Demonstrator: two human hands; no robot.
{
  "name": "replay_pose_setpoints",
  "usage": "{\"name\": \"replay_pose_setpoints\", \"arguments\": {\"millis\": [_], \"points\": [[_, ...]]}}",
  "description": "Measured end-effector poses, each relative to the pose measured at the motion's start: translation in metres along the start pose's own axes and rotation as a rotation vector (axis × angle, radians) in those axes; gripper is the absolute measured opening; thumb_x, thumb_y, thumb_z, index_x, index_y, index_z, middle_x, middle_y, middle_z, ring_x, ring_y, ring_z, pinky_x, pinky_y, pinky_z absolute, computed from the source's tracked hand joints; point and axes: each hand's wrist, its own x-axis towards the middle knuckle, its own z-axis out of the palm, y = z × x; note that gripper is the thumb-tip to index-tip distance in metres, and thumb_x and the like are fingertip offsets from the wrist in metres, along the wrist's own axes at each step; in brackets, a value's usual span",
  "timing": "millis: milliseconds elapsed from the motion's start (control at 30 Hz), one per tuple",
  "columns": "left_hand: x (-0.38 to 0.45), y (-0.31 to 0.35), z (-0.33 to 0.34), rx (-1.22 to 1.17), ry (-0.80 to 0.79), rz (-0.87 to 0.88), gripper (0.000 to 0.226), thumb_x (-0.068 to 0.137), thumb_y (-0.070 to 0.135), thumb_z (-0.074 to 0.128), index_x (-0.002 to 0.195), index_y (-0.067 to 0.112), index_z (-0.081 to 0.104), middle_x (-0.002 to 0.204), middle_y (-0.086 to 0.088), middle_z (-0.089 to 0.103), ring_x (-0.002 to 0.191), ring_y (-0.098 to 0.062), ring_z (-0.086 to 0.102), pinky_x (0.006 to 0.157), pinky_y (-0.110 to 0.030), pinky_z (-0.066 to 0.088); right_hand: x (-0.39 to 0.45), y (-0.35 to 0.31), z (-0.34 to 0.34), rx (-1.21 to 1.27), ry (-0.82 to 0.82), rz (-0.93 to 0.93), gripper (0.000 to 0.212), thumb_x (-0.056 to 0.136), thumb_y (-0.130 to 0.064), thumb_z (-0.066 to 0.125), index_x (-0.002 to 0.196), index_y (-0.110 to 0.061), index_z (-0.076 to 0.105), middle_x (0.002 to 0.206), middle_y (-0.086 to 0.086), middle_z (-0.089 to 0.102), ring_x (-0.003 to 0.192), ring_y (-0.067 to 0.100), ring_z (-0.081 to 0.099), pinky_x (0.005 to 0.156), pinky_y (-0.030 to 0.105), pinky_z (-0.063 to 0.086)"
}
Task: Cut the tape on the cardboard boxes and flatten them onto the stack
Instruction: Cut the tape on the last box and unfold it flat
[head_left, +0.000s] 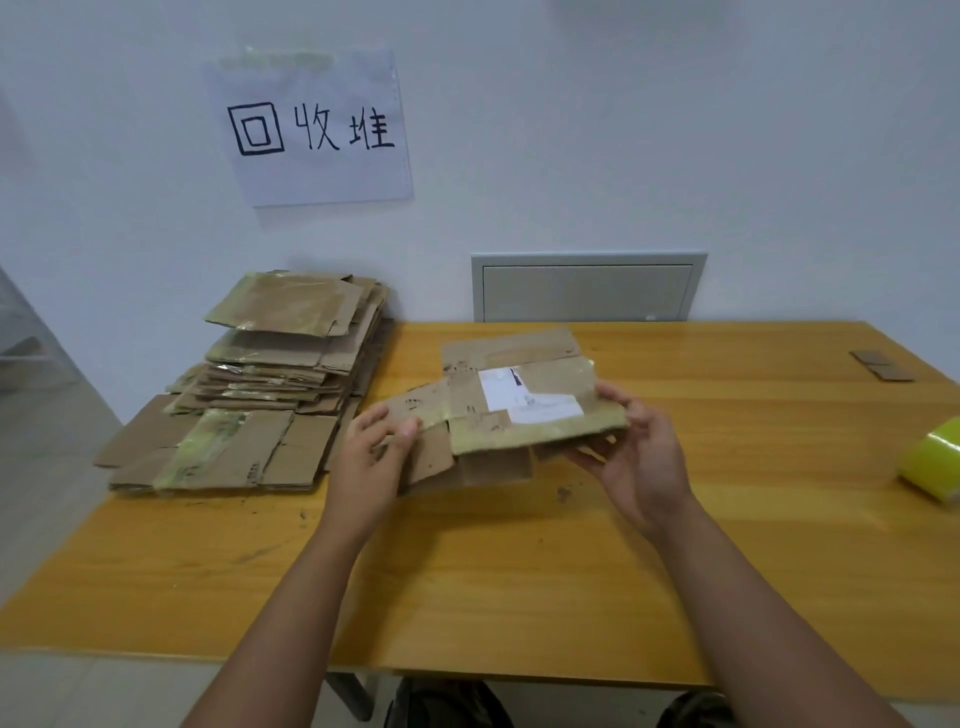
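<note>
Far left of the frame you've got the stack (270, 384) of flattened cardboard, sitting on the left end of the wooden surface (467, 561) and hanging a bit past its left edge. Its top sheets are skewed, and the right side of the pile sits just beside your left hand (371, 457). Above it on the wall there's a paper sign (311, 127) with handwritten characters.

Middle of the frame: you're holding the flattened box (511, 402) with both hands, lifted off the surface and tilted, white label (524, 397) facing up, yellowish tape along its near edge. Your left hand pinches the left flap with thumb on top, fingers curled under. Your right hand (636, 452) grips the right corner the same way, thumb over the edge and fingers beneath.

Lots of bare surface in front of the box, between your forearms and down to the near edge.

On the right, well apart from the box, a small cardboard scrap (880, 365) lies near the far edge, and a yellow-green tape roll (932, 460) sits at the right edge of the frame.
</note>
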Motion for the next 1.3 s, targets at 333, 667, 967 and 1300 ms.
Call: {"name": "replay_pose_setpoints", "arguments": {"millis": [333, 667, 967, 1300], "points": [[-0.002, -0.044, 0.005, 0.559, -0.331, 0.007, 0.035, 0.1, 0.037, 0.05, 0.136, 0.042, 0.051, 0.155, 0.005, 0.027, 0.141, -0.018, 0.03, 0.109, -0.037, 0.035, -0.014, 0.027, -0.027, -1.613, -0.059, 0.12, 0.044, 0.097, -0.037, 0.042, 0.14, -0.036, 0.043, 0.12, 0.002, 0.064, 0.097, 0.021, 0.059, 0.071, 0.031, 0.042], [-0.019, -0.049, 0.031, 0.878, -0.336, 0.024, 0.061, 0.09, 0.075, 0.025, 0.132, 0.035, 0.043, 0.16, -0.003, 0.021, 0.151, -0.026, 0.002, 0.121, -0.048, 0.0, 0.035, 0.049, 0.002, -1.934, -0.454, -0.163, 0.062, 0.097, -0.06, 0.032, 0.153, -0.038, 0.021, 0.166, 0.0, 0.003, 0.152, 0.025, -0.007, 0.119, 0.05, -0.003], [0.009, -0.029, 0.049, 0.798, -0.349, -0.083, 0.085, 0.086, 0.08, 0.028, 0.148, 0.022, 0.03, 0.163, -0.007, 0.014, 0.151, -0.03, 0.003, 0.121, -0.047, 0.009, 0.045, 0.079, -0.017, -1.938, -0.486, -0.129, 0.07, 0.09, -0.074, 0.011, 0.153, -0.045, 0.001, 0.165, -0.007, -0.011, 0.15, 0.018, -0.017, 0.118, 0.046, -0.014], [0.03, -0.051, 0.073, 0.953, -0.506, 0.026, 0.078, 0.092, 0.074, 0.005, 0.156, 0.033, -0.01, 0.164, 0.005, -0.017, 0.15, -0.023, -0.018, 0.118, -0.045, -0.015, 0.059, 0.069, -0.006, -1.945, -0.566, -0.089, 0.068, 0.092, -0.065, 0.026, 0.153, -0.039, 0.011, 0.165, -0.005, -0.001, 0.151, 0.021, -0.009, 0.118, 0.048, -0.004]]}}
